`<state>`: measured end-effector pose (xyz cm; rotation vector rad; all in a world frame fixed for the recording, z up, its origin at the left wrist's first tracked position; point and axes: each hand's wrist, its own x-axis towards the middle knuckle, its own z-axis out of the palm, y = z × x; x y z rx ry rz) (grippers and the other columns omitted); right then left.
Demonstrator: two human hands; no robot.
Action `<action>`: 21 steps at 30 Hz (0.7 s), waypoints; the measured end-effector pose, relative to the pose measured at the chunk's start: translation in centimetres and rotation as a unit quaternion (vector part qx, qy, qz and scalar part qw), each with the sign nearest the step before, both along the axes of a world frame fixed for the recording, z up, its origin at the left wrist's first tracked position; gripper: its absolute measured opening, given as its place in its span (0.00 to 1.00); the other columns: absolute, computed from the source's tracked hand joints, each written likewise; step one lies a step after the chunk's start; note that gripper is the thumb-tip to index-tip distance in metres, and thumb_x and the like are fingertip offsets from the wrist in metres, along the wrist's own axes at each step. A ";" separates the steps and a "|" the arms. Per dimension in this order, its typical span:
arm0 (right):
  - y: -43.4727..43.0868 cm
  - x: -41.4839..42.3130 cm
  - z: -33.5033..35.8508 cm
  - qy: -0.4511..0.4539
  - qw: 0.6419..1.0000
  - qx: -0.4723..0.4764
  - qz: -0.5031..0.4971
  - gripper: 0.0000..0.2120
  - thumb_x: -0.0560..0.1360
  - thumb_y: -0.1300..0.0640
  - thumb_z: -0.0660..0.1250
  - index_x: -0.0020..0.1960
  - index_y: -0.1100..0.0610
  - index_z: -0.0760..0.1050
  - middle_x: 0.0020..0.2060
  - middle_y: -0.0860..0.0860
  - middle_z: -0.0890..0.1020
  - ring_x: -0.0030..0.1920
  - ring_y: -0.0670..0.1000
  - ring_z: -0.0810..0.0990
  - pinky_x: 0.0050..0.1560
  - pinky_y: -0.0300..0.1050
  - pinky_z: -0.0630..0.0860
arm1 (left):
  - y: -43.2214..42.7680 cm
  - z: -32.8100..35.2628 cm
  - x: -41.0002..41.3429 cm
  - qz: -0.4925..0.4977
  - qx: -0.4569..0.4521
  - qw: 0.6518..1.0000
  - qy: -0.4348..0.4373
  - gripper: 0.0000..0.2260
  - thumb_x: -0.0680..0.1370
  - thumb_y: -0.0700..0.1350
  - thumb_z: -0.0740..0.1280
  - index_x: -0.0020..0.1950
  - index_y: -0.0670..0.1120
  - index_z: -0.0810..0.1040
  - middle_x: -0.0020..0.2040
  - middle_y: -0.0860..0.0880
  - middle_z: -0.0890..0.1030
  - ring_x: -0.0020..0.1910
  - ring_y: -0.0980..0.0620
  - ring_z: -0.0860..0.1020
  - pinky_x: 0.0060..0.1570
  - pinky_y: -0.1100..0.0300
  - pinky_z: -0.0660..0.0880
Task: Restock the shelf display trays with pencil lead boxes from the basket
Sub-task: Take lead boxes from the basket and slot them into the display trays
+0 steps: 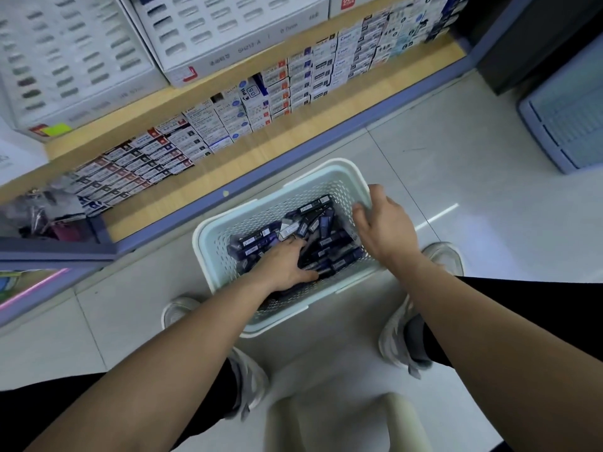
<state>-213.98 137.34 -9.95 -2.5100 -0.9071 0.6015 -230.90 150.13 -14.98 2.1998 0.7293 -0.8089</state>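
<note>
Head camera view, looking down from above. A pale perforated plastic basket [261,203] sits on the tiled floor [463,164] between the person's light-coloured shoes [445,256].

The left hand [287,265] reaches down inside the basket. It lies palm down on a loose heap of dark blue pencil lead boxes [326,246]. Its fingers are fairly straight and held close together, with the thumb spread out to the side. The fingertips sink among the boxes. More boxes lie ahead of this hand and to both sides of it, and they fill the bottom of the basket.

The right hand [385,223] grips the basket's rim to the right of the left hand. The thumb is hooked over the rim, and the fingers are curled down inside the wall, just above the boxes.

Beyond both hands, a low wooden shelf [261,141] runs slantwise across the view. On it stand display trays [195,132] packed with rows of small white, red and blue boxes. Behind these trays, farther from the hands, stand large white cartons [228,34]. Far to the right of the right hand is a grey-blue plastic drawer unit [567,119]. Below the forearms, nearest the person, is a pale stool [342,419].
</note>
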 end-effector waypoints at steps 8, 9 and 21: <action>0.1 0.0 0.2 -0.005 1.000 -0.008 0.003 0.11 0.82 0.49 0.55 0.57 0.56 0.64 0.39 0.54 0.76 0.35 0.58 0.75 0.33 0.48 0.71 | 0.7 0.5 -0.2 -0.024 -0.014 0.999 0.028 0.42 0.70 0.65 0.74 0.76 0.46 0.62 0.71 0.43 0.73 0.67 0.42 0.72 0.62 0.51 0.72; 0.1 0.0 0.2 -0.007 1.000 -0.008 0.007 0.11 0.82 0.49 0.55 0.57 0.56 0.64 0.39 0.54 0.75 0.34 0.58 0.75 0.33 0.48 0.71 | 0.9 0.5 -0.2 -0.017 -0.025 0.999 0.030 0.43 0.70 0.65 0.74 0.76 0.46 0.62 0.72 0.43 0.72 0.67 0.42 0.72 0.63 0.51 0.72; 0.2 -0.2 0.5 -0.026 0.999 -0.014 0.012 0.13 0.81 0.46 0.55 0.54 0.56 0.64 0.36 0.52 0.72 0.31 0.56 0.70 0.27 0.41 0.57 | 0.8 0.8 -0.4 0.041 -0.070 0.996 0.026 0.39 0.72 0.59 0.76 0.77 0.46 0.64 0.74 0.45 0.70 0.70 0.46 0.71 0.67 0.56 0.68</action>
